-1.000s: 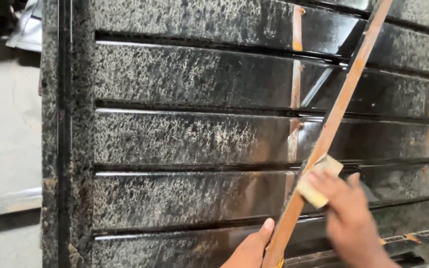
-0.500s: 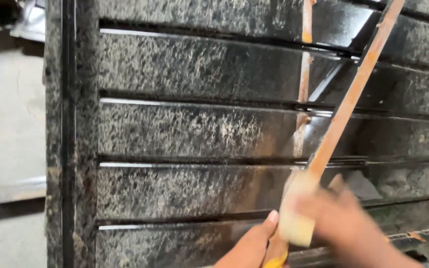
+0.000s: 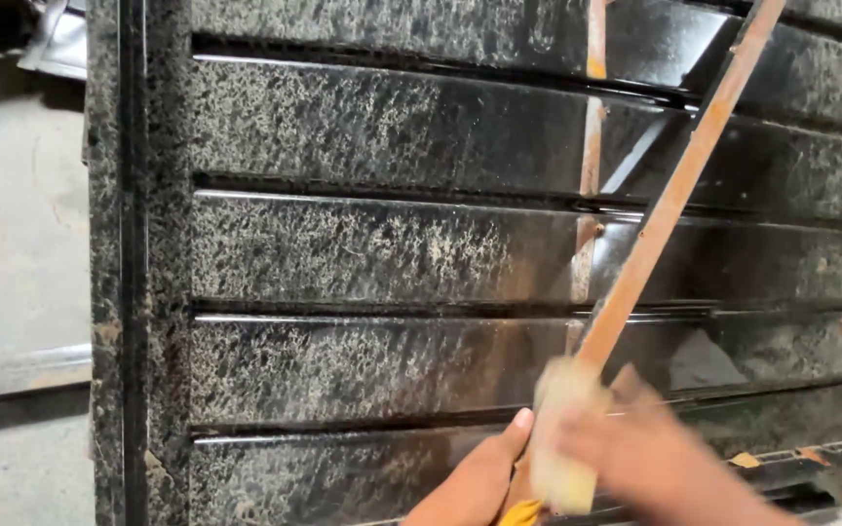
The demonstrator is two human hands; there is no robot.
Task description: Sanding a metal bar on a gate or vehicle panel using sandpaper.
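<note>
A long rusty-orange metal strip leans diagonally across a stack of polished black speckled stone slabs. My left hand grips the strip's lower end near the bottom edge of the frame, thumb pointing up. My right hand, blurred by motion, holds a pale tan block, likely a piece of sandpaper or sponge, pressed against the strip just above my left hand.
The slabs lie stepped with dark grooves between them, and a vertical black stone border runs down their left side. Grey concrete floor lies to the left. A second rusty bar shows behind or reflected in the slabs.
My right hand with the pale block has slid down the strip towards my left hand. The left hand has kept its grip at the lower end.
</note>
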